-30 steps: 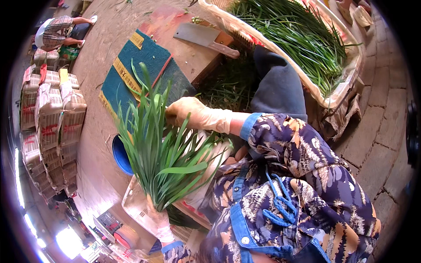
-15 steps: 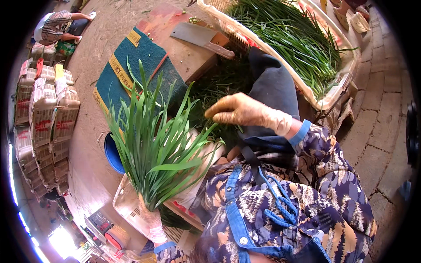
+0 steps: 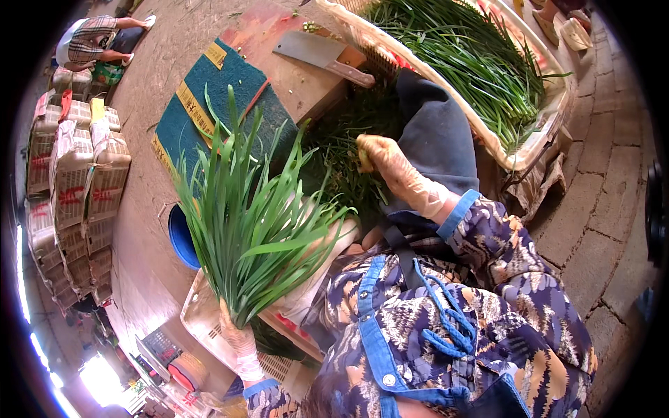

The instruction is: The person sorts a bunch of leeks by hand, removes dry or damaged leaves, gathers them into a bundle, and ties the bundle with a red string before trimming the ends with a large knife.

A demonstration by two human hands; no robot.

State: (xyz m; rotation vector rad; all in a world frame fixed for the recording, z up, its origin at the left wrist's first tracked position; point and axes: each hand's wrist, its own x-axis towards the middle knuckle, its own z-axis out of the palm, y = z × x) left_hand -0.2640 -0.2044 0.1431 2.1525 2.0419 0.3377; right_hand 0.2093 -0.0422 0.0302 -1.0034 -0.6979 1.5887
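In my gloved left hand (image 3: 239, 334) is a large bunch of green chives (image 3: 254, 230), gripped at its base. The long leaves fan out upward and to the right, over part of a teal mat. My right hand (image 3: 401, 171), in a yellowish glove, hovers by my dark-trousered knee (image 3: 435, 132). Its fingers are curled closed, and what is in them, if anything, is hidden. Below and beside it lies a heap of loose green leaves (image 3: 341, 164) in shadow.
A cleaver (image 3: 313, 52) rests on a board (image 3: 286, 83) beside the teal mat (image 3: 244, 76). At the upper right stands a crate (image 3: 512, 164) full of chives. Below the bunch is another crate (image 3: 202, 313); a blue bucket (image 3: 180, 237) stands beside it. Stacked crates (image 3: 77, 181) and a person (image 3: 87, 42) are at left.
My right hand has moved slightly right, and its fingers have gone from stretched leftward to curled downward. My left hand still holds the chives, nearly in place.
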